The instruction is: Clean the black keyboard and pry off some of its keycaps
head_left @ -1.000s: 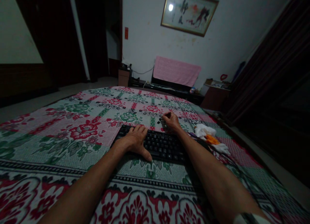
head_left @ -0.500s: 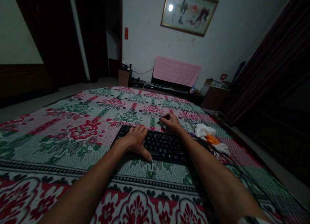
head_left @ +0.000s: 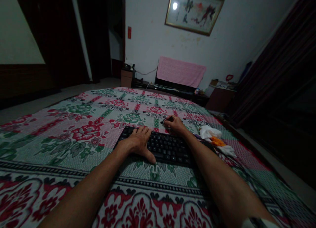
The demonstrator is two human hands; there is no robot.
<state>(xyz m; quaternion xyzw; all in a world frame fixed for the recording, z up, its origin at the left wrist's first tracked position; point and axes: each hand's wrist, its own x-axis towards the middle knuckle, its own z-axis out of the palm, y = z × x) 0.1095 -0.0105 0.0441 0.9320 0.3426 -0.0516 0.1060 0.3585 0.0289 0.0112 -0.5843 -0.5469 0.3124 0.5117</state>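
Observation:
A black keyboard (head_left: 168,147) lies on a flowered bedspread (head_left: 86,167) in front of me. My left hand (head_left: 139,142) is clamped across its left part, with the fingertips at the far edge and the thumb down at the near edge. Just beyond the keyboard's far edge, my right hand (head_left: 175,125) is closed in a pinch, thumb against index finger. A small dark thing shows at those fingertips, too dim to name. My right forearm covers the keyboard's right end.
White and orange cloths (head_left: 214,137) lie on the bed right of my right hand, with dark cables beside them. Beyond the bed, a pink towel (head_left: 181,71) hangs over a dark screen on a low cabinet. A dark curtain (head_left: 269,57) hangs at the right.
My right hand keeps its pinch beyond the keyboard, its fingertips shifted very slightly. My left hand and the keyboard stay put, while the whole view has shifted a little.

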